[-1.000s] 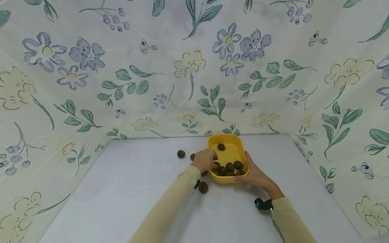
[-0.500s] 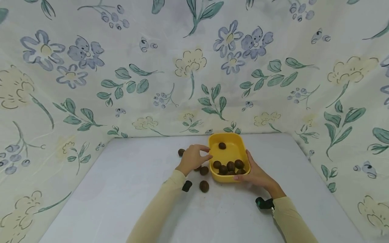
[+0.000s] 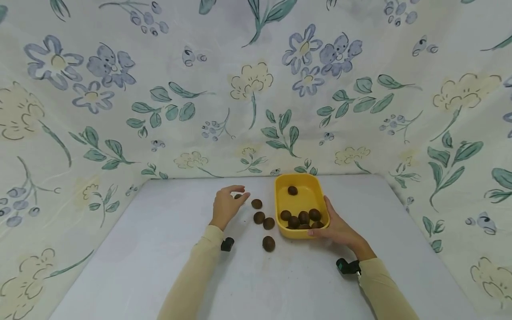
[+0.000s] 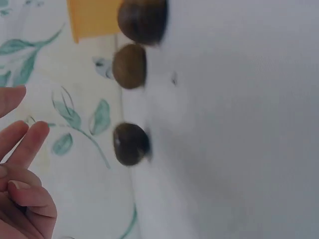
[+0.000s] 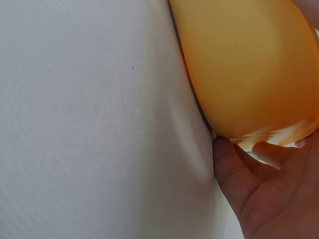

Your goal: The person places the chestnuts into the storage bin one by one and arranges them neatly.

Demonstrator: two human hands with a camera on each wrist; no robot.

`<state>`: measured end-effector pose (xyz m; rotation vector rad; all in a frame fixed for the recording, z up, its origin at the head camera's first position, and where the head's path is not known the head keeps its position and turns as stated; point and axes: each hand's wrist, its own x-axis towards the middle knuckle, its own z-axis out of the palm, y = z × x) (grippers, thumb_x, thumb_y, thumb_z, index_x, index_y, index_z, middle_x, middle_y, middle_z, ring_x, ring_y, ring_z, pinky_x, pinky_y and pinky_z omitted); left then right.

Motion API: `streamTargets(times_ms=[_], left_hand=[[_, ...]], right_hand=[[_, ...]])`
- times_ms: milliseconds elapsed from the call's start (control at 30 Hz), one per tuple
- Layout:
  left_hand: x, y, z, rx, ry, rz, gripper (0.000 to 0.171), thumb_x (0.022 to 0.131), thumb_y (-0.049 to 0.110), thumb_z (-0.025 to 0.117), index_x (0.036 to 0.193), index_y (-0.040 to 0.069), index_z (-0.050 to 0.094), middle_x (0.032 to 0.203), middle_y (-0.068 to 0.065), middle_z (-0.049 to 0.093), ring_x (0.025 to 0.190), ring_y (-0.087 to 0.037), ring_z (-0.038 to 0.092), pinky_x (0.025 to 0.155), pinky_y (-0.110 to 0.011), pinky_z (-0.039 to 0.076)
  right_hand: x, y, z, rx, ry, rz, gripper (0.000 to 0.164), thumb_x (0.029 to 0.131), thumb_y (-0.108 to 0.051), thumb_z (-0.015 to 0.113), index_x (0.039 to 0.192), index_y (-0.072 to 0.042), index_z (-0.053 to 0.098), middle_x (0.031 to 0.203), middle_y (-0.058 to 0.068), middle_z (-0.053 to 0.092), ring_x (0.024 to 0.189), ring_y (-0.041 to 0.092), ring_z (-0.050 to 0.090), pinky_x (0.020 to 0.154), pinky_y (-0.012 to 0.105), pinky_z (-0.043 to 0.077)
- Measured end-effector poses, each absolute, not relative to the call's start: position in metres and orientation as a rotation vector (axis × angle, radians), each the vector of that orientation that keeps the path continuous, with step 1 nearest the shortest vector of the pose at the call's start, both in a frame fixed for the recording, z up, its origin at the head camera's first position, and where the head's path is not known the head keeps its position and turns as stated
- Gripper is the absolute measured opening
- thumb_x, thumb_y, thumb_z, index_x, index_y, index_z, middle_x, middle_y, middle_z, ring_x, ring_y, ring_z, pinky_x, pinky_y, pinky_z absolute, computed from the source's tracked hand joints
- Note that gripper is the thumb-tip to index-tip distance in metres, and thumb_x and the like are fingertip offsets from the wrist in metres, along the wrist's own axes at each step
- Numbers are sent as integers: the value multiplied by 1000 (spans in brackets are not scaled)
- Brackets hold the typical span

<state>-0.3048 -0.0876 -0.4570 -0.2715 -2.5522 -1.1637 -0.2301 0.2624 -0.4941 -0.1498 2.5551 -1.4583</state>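
Observation:
My left hand (image 3: 227, 205) hovers at the left of the table with thumb and fingertips apart and nothing between them. Just behind its fingertips, a brown chestnut (image 3: 238, 196) is partly hidden. Other chestnuts lie loose to its right, among them one toward the back (image 3: 257, 204); the left wrist view catches a dark chestnut (image 4: 130, 144) beyond the fingers. My right hand (image 3: 340, 229) holds a yellow plastic box (image 3: 302, 236) at its near right corner, thumb on the front and fingers along the side. Inside the box, several chestnuts (image 3: 303, 217) cluster at the near end and one (image 3: 292, 190) sits farther back.
A white table (image 3: 160, 266) spreads under everything. Behind it hangs a floral cloth (image 3: 200, 111), which also runs along both sides. One loose chestnut (image 3: 269, 243) lies nearest the front, and a pair (image 3: 259, 217) sits close to the box's left wall.
My left hand has left the box, where it reached among the chestnuts, and moved left toward the leftmost loose chestnut. My right hand keeps its hold on the box.

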Motion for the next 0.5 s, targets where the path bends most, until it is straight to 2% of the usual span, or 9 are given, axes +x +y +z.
streamTargets(times_ms=[67, 133, 200, 300, 500], left_hand=[[-308, -96, -460, -216, -2532, -1188, 37, 91, 29, 79, 119, 5, 76, 115, -14, 78, 107, -34, 72, 87, -45, 56], [-311, -103, -464, -154, -2532, -1221, 39, 91, 29, 79, 120, 4, 76, 117, -15, 77, 123, -37, 66, 100, -53, 52], [-314, -109, -469, -91, -2547, -1241, 41, 91, 30, 79, 121, 3, 75, 119, -16, 77, 130, -38, 62, 107, -56, 48], [-318, -115, -474, -25, -2581, -1226, 44, 90, 31, 79, 123, 2, 73, 119, -16, 76, 128, -39, 62, 103, -56, 50], [-322, -118, -475, 25, -2651, -1161, 51, 89, 37, 80, 125, 2, 72, 119, -16, 76, 104, -37, 72, 84, -51, 56]], right_hand=[[-231, 262, -493, -144, 2559, -1445, 139, 75, -53, 87, 165, -24, -15, 176, 15, 3, 161, 43, 11, 124, 69, 16], [-231, 261, -494, -141, 2557, -1440, 139, 75, -53, 87, 165, -24, -15, 176, 15, 3, 161, 44, 11, 123, 69, 16], [-231, 261, -494, -136, 2556, -1434, 140, 74, -54, 87, 165, -24, -15, 176, 15, 3, 161, 44, 11, 123, 70, 16], [-231, 261, -495, -133, 2552, -1436, 141, 74, -54, 87, 165, -23, -15, 176, 15, 1, 161, 44, 10, 123, 69, 16], [-232, 262, -495, -139, 2552, -1459, 140, 74, -54, 87, 165, -25, -14, 176, 13, 2, 161, 43, 10, 124, 69, 15]])
